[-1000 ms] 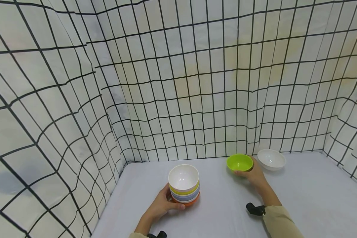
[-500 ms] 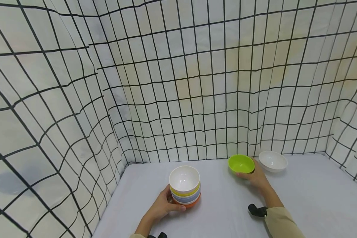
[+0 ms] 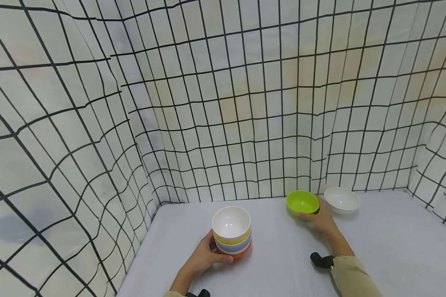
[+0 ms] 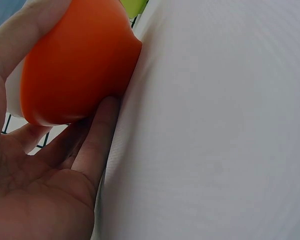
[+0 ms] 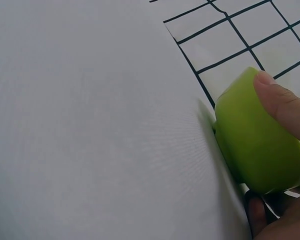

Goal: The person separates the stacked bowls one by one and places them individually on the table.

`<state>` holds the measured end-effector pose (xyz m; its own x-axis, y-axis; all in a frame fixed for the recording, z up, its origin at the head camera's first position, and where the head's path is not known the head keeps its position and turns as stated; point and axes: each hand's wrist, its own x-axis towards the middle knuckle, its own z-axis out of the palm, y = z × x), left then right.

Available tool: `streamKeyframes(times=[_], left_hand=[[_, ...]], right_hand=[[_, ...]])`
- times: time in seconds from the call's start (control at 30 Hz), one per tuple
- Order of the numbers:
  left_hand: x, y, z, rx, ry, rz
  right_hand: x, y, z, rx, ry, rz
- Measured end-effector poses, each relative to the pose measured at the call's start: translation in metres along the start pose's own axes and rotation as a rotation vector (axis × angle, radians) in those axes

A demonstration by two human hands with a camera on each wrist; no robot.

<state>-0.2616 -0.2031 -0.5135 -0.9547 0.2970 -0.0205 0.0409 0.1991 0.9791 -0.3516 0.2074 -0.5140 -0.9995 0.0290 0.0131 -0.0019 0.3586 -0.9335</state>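
In the head view, a stack of nested bowls [image 3: 232, 231] stands on the white cloth, with a white bowl on top and yellow, blue and white rims below. At its base is an orange bowl [image 4: 85, 60]. My left hand [image 3: 204, 256] holds that lowest bowl from the left, thumb on the near side and fingers around the far side. Farther back and to the right, my right hand [image 3: 321, 218] grips a lime-green bowl [image 3: 301, 201] by its right side. The right wrist view shows the thumb on the green bowl's [image 5: 255, 135] outer wall.
A shallow white bowl [image 3: 342, 201] sits just right of the green one, near the back edge. White walls with a black grid [image 3: 226, 136] enclose the table [image 3: 275, 264] at the back and sides. Black wrist devices [image 3: 321, 261] sit near the sleeves.
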Motion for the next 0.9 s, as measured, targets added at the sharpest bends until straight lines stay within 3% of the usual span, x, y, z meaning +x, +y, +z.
streamKeyframes(times=[0.9], left_hand=[[0.0002, -0.0009, -0.0006, 0.005, -0.002, 0.002]], right_hand=[[0.0099, 0.0041, -0.0003, 0.025, 0.033, 0.014]])
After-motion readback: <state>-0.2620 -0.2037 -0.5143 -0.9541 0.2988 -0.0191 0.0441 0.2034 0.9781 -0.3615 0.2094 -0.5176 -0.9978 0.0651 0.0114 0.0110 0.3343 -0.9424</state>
